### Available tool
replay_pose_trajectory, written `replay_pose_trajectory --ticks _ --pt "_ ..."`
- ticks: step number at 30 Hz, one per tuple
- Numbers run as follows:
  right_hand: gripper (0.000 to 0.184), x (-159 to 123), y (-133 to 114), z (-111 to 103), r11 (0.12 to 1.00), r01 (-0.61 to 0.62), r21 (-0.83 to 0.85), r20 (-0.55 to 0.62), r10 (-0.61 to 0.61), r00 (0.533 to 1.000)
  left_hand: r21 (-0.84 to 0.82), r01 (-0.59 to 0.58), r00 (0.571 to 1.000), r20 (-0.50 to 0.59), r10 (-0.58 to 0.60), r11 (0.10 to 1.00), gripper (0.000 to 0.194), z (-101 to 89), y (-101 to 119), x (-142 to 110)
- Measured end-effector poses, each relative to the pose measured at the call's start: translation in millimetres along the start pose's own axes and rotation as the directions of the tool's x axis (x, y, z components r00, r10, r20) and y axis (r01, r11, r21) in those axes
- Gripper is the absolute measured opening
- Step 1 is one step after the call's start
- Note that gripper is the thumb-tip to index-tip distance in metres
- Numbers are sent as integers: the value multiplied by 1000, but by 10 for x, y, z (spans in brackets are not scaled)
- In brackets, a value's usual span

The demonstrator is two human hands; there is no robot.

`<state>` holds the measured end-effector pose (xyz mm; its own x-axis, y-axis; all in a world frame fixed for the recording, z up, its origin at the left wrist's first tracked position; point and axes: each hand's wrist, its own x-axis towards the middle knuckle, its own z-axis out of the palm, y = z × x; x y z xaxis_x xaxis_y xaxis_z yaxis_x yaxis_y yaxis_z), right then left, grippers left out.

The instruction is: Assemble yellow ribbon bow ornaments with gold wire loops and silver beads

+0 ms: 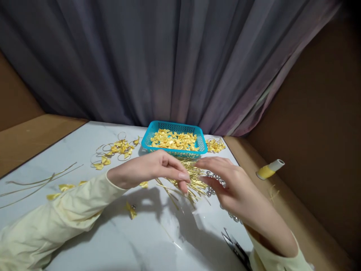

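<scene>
My left hand reaches over the middle of the white table with thumb and fingers pinched together. Whatever lies in that pinch is too small to make out. Facing it, my right hand is held with thumb and fingers apart, and nothing shows between them. Beneath both hands lies a bundle of thin gold wire stems. Silver bells lie beside and partly behind my right hand. A yellow ribbon bow with a small silver bell rests on the table, below my left hand in the view.
A blue basket full of yellow bows stands at the back. Bows with looped cords lie left of it, more bows right. Thread snips lie front right. A yellow-wound spool stands beyond the right edge; loose gold cords lie left.
</scene>
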<state>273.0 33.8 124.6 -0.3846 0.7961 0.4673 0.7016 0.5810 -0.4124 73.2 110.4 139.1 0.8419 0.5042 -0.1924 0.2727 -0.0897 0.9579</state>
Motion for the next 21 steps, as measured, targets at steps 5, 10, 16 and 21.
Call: replay_pose_trajectory --ticks 5,10,16,21 --pt "19 45 -46 178 974 85 -210 -191 -126 973 -411 18 1000 7 -17 912 16 -12 -80 82" --pt "17 96 -66 315 934 80 -349 -321 -199 926 -646 78 996 75 -39 759 19 32 -109 85" --pt "22 79 -77 326 890 89 -446 -317 -250 915 -780 143 990 124 -74 609 14 19 -170 56" --pt "25 73 -85 300 884 136 -448 -282 -284 916 -805 154 988 130 -83 572 14 17 -162 31"
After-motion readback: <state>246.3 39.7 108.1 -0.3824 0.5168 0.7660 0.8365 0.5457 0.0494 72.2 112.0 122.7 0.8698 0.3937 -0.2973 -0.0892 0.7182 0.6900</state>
